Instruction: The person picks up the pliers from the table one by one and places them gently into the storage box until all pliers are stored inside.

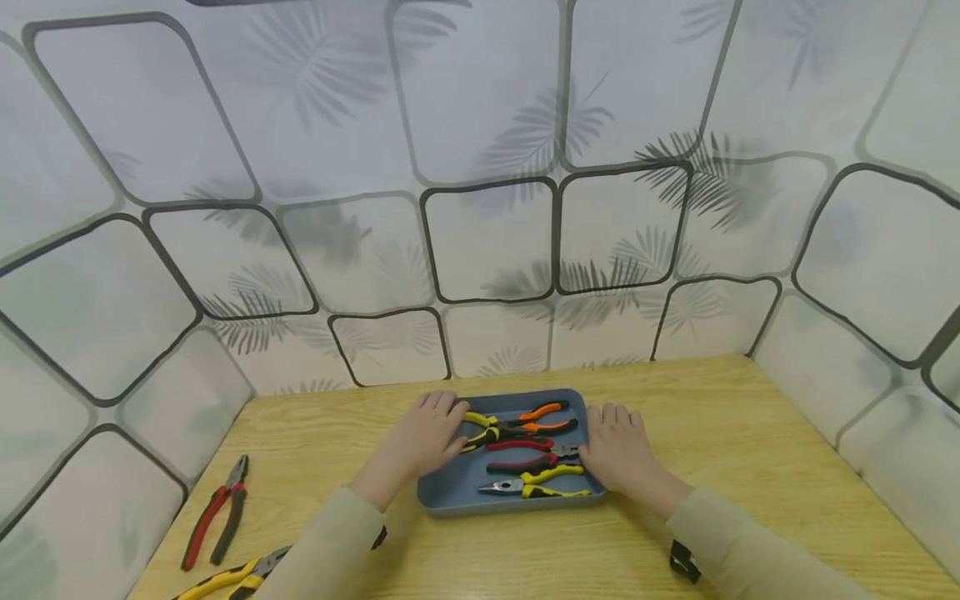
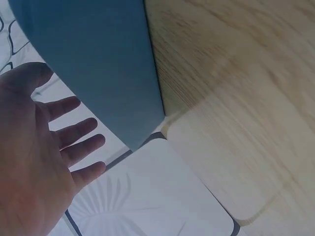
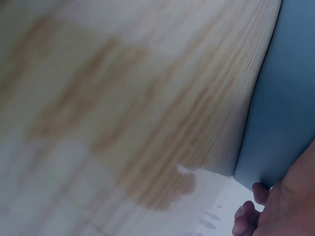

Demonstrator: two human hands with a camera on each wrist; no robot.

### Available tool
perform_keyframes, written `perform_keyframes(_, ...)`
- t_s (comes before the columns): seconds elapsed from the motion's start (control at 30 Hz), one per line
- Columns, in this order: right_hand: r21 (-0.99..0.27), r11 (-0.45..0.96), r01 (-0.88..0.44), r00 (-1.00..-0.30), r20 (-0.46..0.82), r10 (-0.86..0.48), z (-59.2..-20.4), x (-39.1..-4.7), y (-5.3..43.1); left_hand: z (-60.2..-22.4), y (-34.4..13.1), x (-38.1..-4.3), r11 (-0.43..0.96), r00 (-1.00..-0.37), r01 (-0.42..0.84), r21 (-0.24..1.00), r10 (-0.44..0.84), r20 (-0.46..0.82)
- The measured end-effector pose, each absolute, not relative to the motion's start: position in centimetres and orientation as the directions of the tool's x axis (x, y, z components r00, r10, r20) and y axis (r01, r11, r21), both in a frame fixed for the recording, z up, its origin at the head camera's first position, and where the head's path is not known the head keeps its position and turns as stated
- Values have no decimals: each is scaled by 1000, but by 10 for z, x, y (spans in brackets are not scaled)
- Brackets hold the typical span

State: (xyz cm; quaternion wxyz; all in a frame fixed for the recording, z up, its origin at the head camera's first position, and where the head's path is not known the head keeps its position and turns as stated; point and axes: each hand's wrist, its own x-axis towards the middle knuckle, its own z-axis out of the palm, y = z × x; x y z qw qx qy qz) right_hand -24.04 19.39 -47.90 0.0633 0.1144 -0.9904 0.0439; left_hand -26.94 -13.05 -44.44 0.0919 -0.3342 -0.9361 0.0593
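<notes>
A blue-grey rectangular tray sits on the wooden table. In it lie orange-and-black pliers, yellow-and-black pliers, red-handled pliers and yellow-and-black long-nose pliers. My left hand holds the tray's left rim, its thumb over the edge; the left wrist view shows its fingertips along the rim of the tray wall. At the opposite side my right hand holds the right rim. Only part of it shows in the right wrist view, beside the tray's outer wall.
Red-and-black pliers lie on the table at the left. Nearer, yellow-and-black pliers are partly hidden by my left sleeve. Patterned white cloth walls stand behind and on both sides.
</notes>
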Motion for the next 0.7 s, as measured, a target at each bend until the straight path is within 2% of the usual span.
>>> perform_keyframes(0.37,-84,973,-215,-974,96,-207,-475,-240,192,-441,-153,-259,791,-785,597,-136,610,104)
perform_keyframes(0.7,-75,974,-213,-975,87,-206,-476,-241,192,-433,-179,-251,820,-811,564,-93,572,127)
